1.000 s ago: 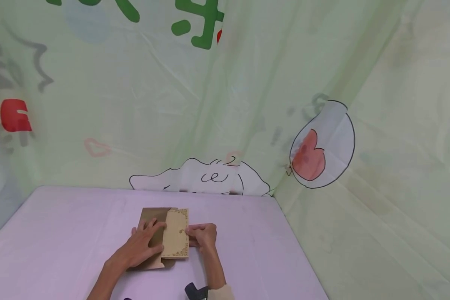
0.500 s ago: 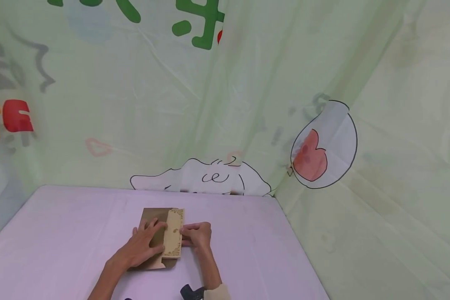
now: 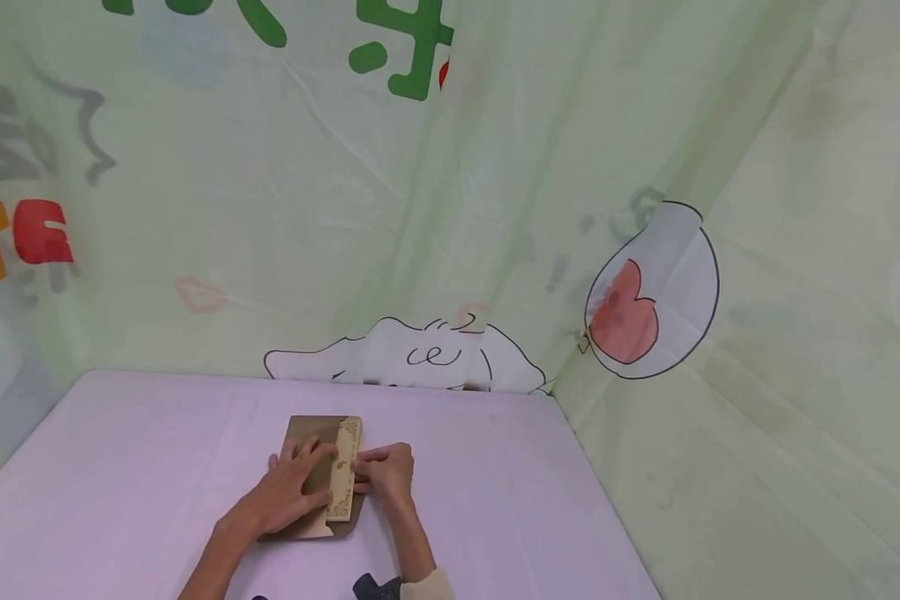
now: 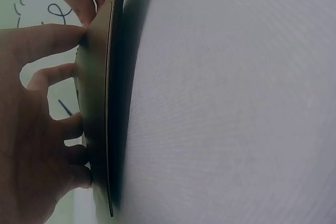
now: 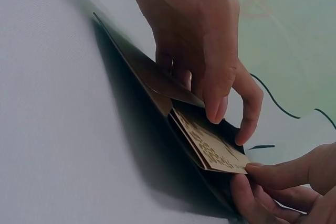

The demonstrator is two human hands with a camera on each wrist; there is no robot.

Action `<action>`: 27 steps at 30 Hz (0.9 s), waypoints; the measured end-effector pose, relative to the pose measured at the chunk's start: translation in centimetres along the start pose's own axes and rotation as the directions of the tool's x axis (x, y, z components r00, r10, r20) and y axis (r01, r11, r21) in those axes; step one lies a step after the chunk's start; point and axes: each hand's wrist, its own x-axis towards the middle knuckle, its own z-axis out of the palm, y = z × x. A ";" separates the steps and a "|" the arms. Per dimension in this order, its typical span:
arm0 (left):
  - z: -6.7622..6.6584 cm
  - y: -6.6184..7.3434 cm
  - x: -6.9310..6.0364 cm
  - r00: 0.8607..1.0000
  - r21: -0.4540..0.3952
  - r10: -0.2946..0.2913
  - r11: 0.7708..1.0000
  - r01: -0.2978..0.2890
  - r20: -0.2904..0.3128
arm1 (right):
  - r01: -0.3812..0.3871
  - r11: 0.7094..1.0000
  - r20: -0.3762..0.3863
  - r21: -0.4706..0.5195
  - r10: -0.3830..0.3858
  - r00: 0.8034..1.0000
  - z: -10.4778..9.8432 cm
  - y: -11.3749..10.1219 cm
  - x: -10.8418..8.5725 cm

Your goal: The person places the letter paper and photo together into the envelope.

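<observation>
A brown paper envelope [image 3: 317, 429] lies on the table. From its right-hand opening sticks out a cream card [image 3: 342, 487] with brown ornamental print, the rest of it hidden inside. My left hand [image 3: 285, 496] rests on the envelope with fingers spread, thumb and forefinger near the opening; the left wrist view shows these fingertips touching the envelope's face. My right hand [image 3: 392, 471] pinches the card's outer edge between thumb and fingers. In the right wrist view the card [image 5: 212, 142] shows more than one layer at the envelope's mouth.
A pale lilac cloth covers the table [image 3: 495, 500]. Behind it and to the right hang pale green curtains [image 3: 307, 208] with printed drawings. A dark object [image 3: 375, 587] sits by the right wrist at the bottom edge.
My right hand has moved left with the card, which has slid deeper into the envelope, so a narrower strip shows. My left hand has stayed in place on the envelope.
</observation>
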 end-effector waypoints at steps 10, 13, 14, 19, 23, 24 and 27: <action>0.0 -0.1 0.0 1.000 -0.006 0.022 1.000 -0.022 -0.012 | 0.030 0.999 0.019 -0.013 -0.029 0.999 1.2 -0.3 0.1; 0.1 -0.2 0.0 0.999 -0.010 0.027 1.000 -0.027 -0.019 | 0.028 0.999 0.021 -0.024 -0.028 0.999 1.8 -0.3 0.2; 0.1 -0.2 0.0 0.999 -0.011 0.028 1.000 -0.028 -0.020 | 0.032 0.999 0.021 -0.031 -0.032 0.999 2.0 -0.3 0.2; 0.2 -0.2 -0.1 0.999 -0.016 0.029 0.999 -0.029 -0.016 | 0.078 0.993 0.000 -0.089 -0.078 0.997 2.7 -0.1 0.3; 0.3 -0.2 0.0 1.000 -0.017 0.023 1.000 -0.024 -0.014 | 0.163 0.979 -0.017 -0.124 -0.166 0.986 3.0 0.5 0.4; 0.3 -0.2 0.0 1.000 -0.016 0.023 1.000 -0.023 -0.015 | 0.195 0.970 -0.019 -0.143 -0.199 0.980 3.2 0.8 0.6; 0.2 -0.2 0.1 0.999 -0.004 0.031 1.000 -0.031 -0.021 | 0.277 0.926 -0.022 -0.257 -0.292 0.956 3.7 2.6 2.0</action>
